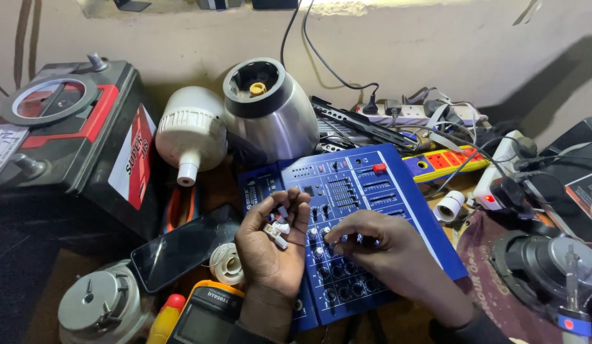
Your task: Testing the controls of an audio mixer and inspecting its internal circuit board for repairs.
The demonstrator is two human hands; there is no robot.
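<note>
Cupped palm-up, the left hand [272, 245] is seen grasping several small white plastic knob caps [277, 230], loosely curled fingers closed round them. Beside it, the right hand [388, 255] is laid on the blue rectangular audio mixer panel [363, 185], fingertips [337, 237] pinched at 1 of the small control knobs [316, 233]; whether that knob is actually gripped cannot be told.

Items recorded about the grip:
- Mixer panel: lies flat directly beneath both hands, rows of knobs and sliders exposed.
- Small reel of pale solder wire [227, 262]: just left of the left hand.
- Black smartphone, screen dark [181, 247]: further left, touching the reel's side.
- Yellow-and-black digital multimeter [204, 312]: below the left wrist.
- Silver blender motor base with black collar [269, 111]: well beyond the hands.
- Large white bulb housing [191, 130]: left of that base, lying on its side.
- Black car battery with red top panel [73, 134]: far left.
- White power strip [410, 113] and yellow-red power strip [445, 162]: beyond the right hand, cables tangled across them.
</note>
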